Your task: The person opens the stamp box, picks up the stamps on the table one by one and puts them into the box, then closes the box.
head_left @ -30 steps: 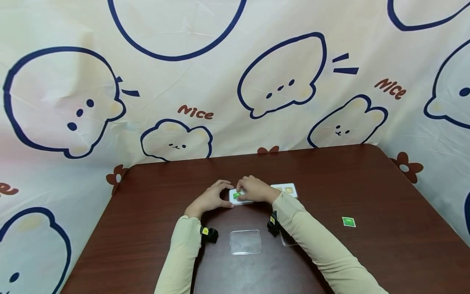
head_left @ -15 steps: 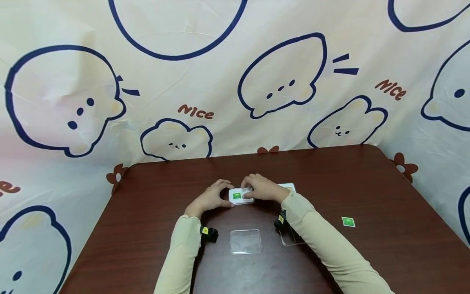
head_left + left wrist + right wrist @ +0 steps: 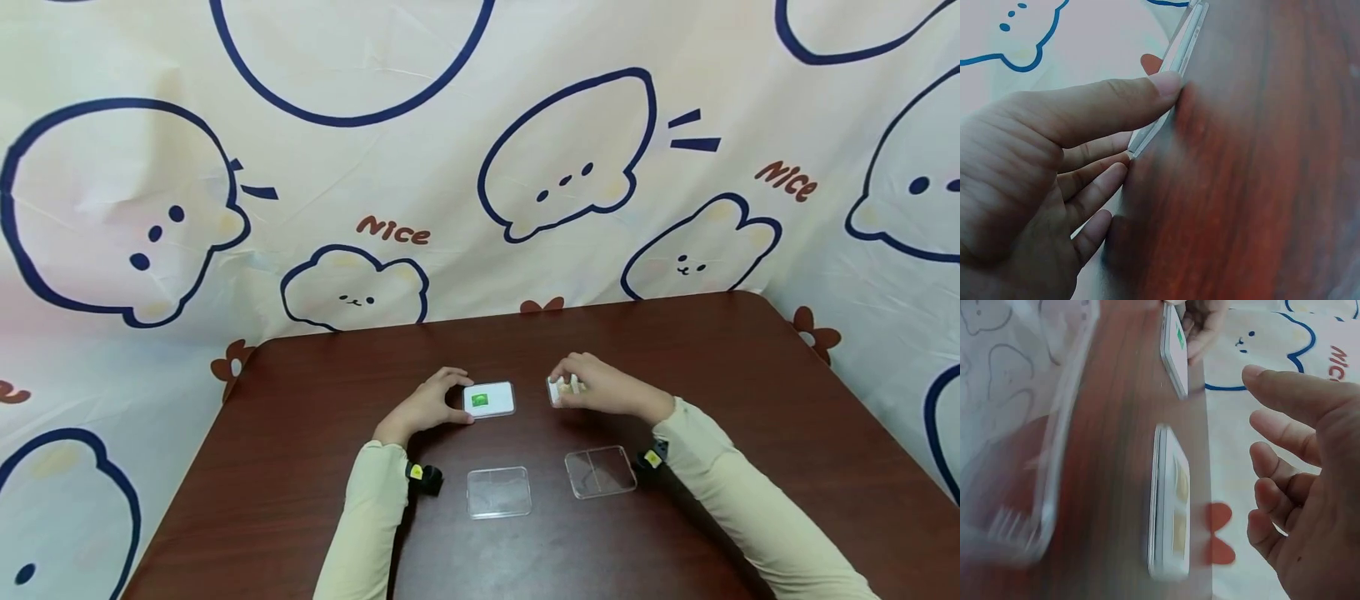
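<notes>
Looks like a square-fitting step, with one green square [image 3: 480,400] on the left half of white case [image 3: 501,397], centre of head view; for the next move, probably needing a level, lined-up placement on the bare right half. Pinching that case at its left end between thumb and fingers of left hand [image 3: 424,410]. Holding right hand [image 3: 609,388] loosely bent, with nothing in it, over gold-squared case [image 3: 1170,565], right of centre in head view; apart from it in right wrist view

The left hand [image 3: 423,408] holds a green-marked white case [image 3: 492,401]; the right hand [image 3: 609,387] partly hides another case [image 3: 554,394].
</notes>
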Action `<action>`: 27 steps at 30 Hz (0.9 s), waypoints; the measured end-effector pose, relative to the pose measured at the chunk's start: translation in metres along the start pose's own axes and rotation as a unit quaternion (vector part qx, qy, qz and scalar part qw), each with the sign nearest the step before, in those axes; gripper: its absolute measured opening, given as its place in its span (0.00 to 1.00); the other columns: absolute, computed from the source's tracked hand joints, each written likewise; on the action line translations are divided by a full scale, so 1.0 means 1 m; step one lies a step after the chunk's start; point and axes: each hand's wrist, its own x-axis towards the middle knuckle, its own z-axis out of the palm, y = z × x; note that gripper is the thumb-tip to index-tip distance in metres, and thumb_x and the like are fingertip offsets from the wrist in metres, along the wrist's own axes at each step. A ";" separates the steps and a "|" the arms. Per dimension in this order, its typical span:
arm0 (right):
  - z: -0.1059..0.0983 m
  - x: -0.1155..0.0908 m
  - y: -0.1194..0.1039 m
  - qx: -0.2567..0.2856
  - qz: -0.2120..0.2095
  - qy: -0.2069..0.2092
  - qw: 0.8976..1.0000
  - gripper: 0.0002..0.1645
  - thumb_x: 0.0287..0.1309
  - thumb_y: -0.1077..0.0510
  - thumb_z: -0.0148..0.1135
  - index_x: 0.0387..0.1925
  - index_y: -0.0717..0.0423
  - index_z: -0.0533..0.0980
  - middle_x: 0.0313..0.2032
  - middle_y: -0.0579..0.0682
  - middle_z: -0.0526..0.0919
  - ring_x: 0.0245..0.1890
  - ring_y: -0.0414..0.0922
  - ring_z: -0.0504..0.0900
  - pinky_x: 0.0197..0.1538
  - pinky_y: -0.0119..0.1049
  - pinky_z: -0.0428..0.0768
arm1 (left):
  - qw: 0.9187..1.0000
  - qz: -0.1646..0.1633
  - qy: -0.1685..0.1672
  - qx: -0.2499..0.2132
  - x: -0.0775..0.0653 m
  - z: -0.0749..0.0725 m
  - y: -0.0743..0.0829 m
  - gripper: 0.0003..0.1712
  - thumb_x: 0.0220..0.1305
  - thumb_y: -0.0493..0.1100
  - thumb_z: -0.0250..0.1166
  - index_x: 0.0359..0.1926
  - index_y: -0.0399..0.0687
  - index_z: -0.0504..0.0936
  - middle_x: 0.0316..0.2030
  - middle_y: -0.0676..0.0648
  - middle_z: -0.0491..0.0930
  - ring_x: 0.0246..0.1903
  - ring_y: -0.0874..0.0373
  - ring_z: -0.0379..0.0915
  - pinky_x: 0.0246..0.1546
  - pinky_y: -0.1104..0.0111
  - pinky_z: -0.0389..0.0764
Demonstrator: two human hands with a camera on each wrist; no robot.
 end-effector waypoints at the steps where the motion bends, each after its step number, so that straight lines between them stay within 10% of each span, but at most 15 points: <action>1: -0.002 -0.007 0.003 -0.004 0.002 0.002 1.000 0.21 0.58 0.48 0.65 0.50 0.51 0.76 0.44 0.48 0.77 0.46 0.45 0.69 0.47 0.38 0.72 | 1.000 -0.001 -0.001 -0.001 0.000 0.000 0.000 0.36 0.50 0.47 0.76 0.62 0.50 0.74 0.68 0.50 0.63 0.69 0.48 0.57 0.66 0.51 0.63; 17: -0.031 -0.127 0.053 -0.019 0.065 0.034 0.997 0.28 0.54 0.44 0.68 0.53 0.53 0.74 0.48 0.51 0.76 0.49 0.48 0.70 0.48 0.44 0.75 | 1.000 -0.002 0.002 -0.003 0.002 0.003 -0.001 0.36 0.50 0.46 0.76 0.61 0.49 0.74 0.68 0.50 0.63 0.69 0.48 0.58 0.65 0.51 0.64; 27: -0.038 -0.168 0.072 0.038 0.103 0.004 0.994 0.36 0.51 0.47 0.71 0.57 0.57 0.69 0.52 0.57 0.70 0.53 0.55 0.66 0.49 0.50 0.73 | 1.000 -0.002 -0.002 -0.006 0.000 0.001 0.001 0.37 0.50 0.47 0.76 0.62 0.49 0.74 0.68 0.49 0.63 0.69 0.47 0.58 0.65 0.50 0.65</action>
